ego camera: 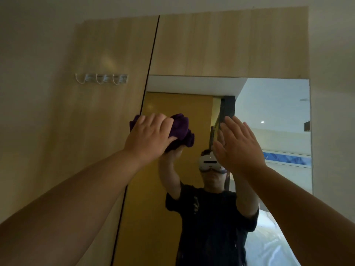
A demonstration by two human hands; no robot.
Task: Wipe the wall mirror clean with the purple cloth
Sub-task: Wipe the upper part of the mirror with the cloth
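The wall mirror (269,112) fills the lower right of a wood-panelled wall and reflects a person in a dark shirt with a headset. My left hand (149,137) grips the bunched purple cloth (181,127) and holds it against the glass near the mirror's upper left edge. My right hand (238,146) is raised in front of the mirror's middle with flat, straight fingers. I cannot tell whether its palm touches the glass.
A row of three metal hooks (101,78) is fixed to the wood panel left of the mirror. A dark vertical seam (149,60) runs down the panel along the mirror's left edge. Plain cream wall lies on both sides.
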